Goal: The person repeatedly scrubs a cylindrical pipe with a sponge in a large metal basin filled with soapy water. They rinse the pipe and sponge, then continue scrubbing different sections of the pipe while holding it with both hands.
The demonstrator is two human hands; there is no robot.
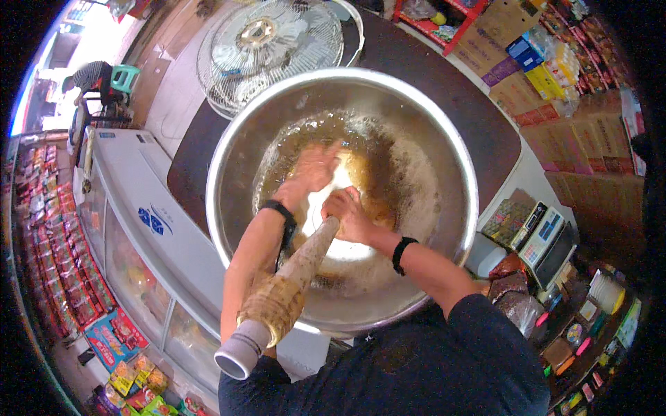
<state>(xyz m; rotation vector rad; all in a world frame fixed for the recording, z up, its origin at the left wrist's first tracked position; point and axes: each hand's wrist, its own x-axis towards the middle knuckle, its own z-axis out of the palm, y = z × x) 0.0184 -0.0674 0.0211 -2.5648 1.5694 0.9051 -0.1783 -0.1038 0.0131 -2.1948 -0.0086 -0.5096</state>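
Observation:
A large round metal basin holds brownish, foamy water. My right hand is closed around the lower part of a long pale tube. The tube slants up toward me out of the basin, with a brown, dirty band around it and a grey round end close to my left forearm. A bright white piece shows in the water at the tube's lower end; glare hides its shape. My left hand is blurred by motion, its fingers stretched out over the water beside the white piece. Both wrists wear black bands.
The basin stands on a dark brown table. A fan with a wire cage lies behind it. To the left is a white chest freezer; to the right are a scale and cardboard boxes. A person bends over far left.

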